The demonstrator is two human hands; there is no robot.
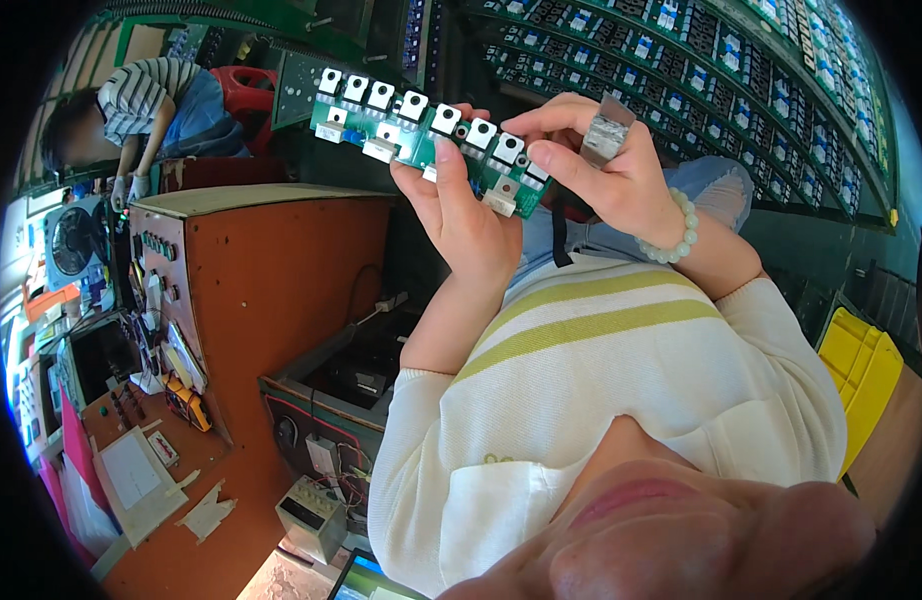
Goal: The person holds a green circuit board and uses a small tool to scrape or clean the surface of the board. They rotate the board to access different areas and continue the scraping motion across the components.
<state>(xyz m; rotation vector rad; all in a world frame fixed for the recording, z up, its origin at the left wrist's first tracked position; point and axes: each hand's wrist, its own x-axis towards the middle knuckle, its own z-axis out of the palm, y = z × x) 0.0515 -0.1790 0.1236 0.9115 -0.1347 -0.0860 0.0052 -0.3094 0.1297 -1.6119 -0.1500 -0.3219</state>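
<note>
A green circuit board [413, 148] with a row of black-and-white tabbed components and several pale blocks is held up in front of my body. Beneath its middle, my left hand [461, 215] grips it, thumb across the front and fingers partly hidden behind. At the board's right end, the thumb and forefinger of my right hand [621, 175] close on its edge by the last components; the exact contact is partly hidden. A grey, shiny flat piece [608, 130] lies against the fingers of that hand; I cannot tell what it is. A pale bead bracelet [673, 232] circles my right wrist.
Racks of many similar boards [671, 75] fill the upper right. An orange-brown cabinet [281, 270] stands left, beside an instrument-laden bench with a yellow meter [188, 403]. A yellow bin [861, 370] is at right. Another person [156, 110] sits at far upper left.
</note>
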